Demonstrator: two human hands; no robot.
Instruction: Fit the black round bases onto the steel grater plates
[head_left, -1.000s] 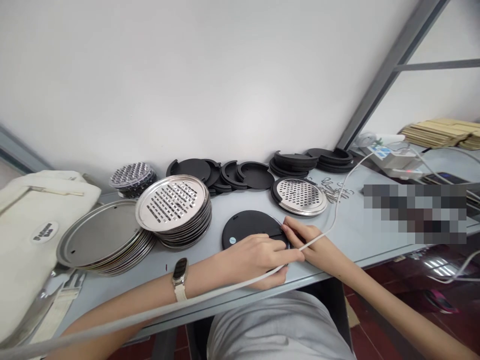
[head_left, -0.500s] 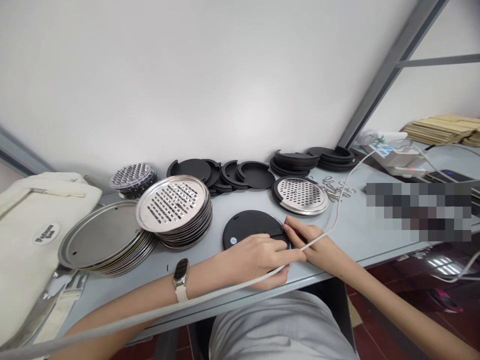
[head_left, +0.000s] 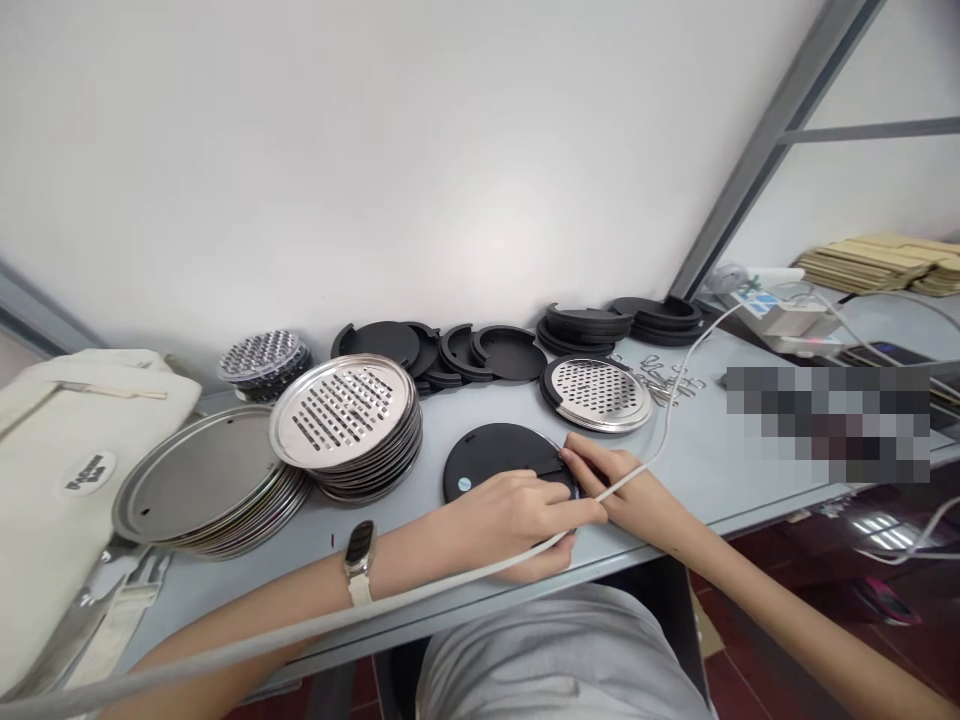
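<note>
A round black holder with a small pale sticker lies on the table in front of me. My left hand rests over its near side with bent fingers closed on the rim; its fingertips are partly hidden. At the right edge, my right hand pinches the rim between thumb and fingers. Left of the holder stands a stack of round metal graters, the top one slotted. Behind my right hand lies another round grater set on a black holder. A white cable crosses in front of both hands.
Flat metal discs are stacked at left beside a cream bag. Studded discs stand behind them. Several black holders line the wall. Loose metal clips lie at right, near a white box and tan cardboard pieces.
The view has shifted slightly, so the scene sits a little further left. Both hands keep the same hold on the black holder.
</note>
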